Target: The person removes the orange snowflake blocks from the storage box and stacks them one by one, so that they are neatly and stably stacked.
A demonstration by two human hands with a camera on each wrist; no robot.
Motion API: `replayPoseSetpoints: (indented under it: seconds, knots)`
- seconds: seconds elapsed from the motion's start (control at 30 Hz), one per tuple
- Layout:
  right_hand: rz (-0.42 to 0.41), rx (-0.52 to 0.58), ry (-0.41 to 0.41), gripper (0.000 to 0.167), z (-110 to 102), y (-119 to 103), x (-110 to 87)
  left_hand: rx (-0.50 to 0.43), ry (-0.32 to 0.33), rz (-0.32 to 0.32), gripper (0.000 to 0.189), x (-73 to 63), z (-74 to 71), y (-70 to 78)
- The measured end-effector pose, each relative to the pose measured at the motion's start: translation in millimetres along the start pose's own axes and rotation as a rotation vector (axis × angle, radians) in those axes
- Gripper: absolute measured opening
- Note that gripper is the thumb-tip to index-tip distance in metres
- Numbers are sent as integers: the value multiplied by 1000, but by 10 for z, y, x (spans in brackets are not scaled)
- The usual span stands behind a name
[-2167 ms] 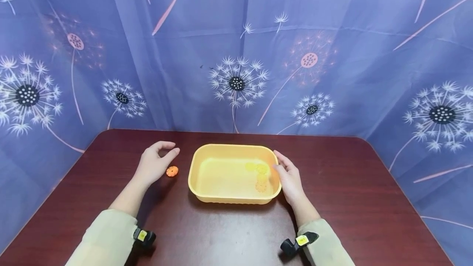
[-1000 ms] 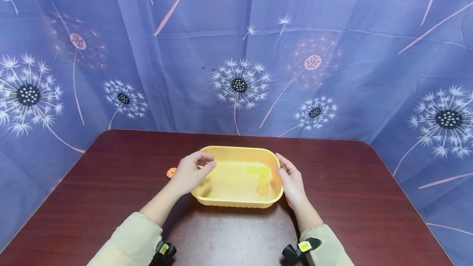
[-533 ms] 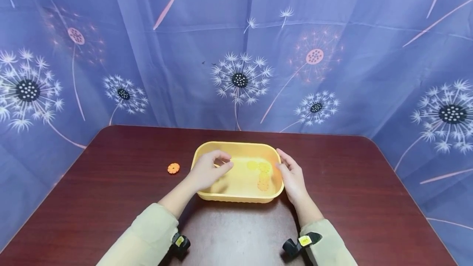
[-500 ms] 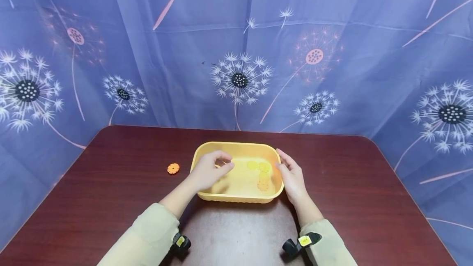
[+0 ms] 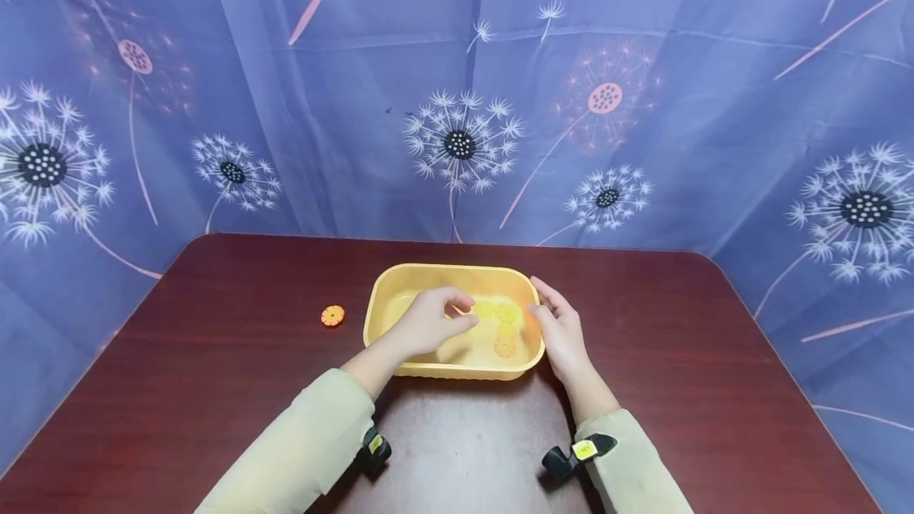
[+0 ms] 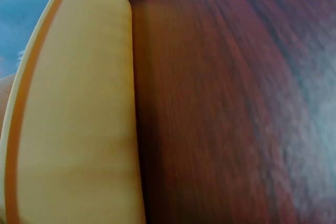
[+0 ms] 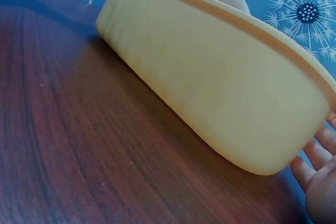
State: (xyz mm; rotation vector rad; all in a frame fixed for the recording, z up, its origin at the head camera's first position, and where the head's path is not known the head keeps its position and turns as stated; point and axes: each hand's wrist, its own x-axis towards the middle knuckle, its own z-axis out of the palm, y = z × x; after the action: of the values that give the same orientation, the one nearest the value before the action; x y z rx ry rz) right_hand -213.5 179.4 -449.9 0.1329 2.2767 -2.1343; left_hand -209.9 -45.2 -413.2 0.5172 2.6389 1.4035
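Observation:
My left hand [image 5: 434, 322] reaches over the front rim into a yellow plastic basin [image 5: 457, 371]. Its thumb and index finger are bent toward each other with a gap, and nothing shows between them. Just beyond the fingertips, several flat yellow and orange flower-shaped pieces [image 5: 505, 346] lie on the basin floor at the right. My right hand [image 5: 562, 331] holds the basin's right end, thumb at the rim and fingers along the outer wall; those fingers [image 7: 317, 156] also show in the right wrist view. The basin's outer wall [image 6: 79, 103] fills the left side of the left wrist view.
An orange flower-shaped piece [image 5: 332, 316] with a centre hole lies on the dark red-brown table [image 5: 236, 355], left of the basin. Behind the table hangs a blue curtain [image 5: 357, 141] with dandelion prints.
My left hand has moved right, from beside the orange piece on the table to inside the basin, close to the pieces there. My right hand stays at the basin's right end.

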Motion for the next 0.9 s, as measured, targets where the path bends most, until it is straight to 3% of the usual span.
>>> replayPoseSetpoints:
  seconds: [0.37,0.67,0.9]
  knots:
    - [18,-1,7,48,-66,8,-34,88,-171,29,28,130,290,110]
    - [4,23,0,48,-12,32,-38,-44,-199,-62,30,187,420,149]
    - [-20,35,-4,47,12,38,-11,-53,-211,-83,32,226,422,135]
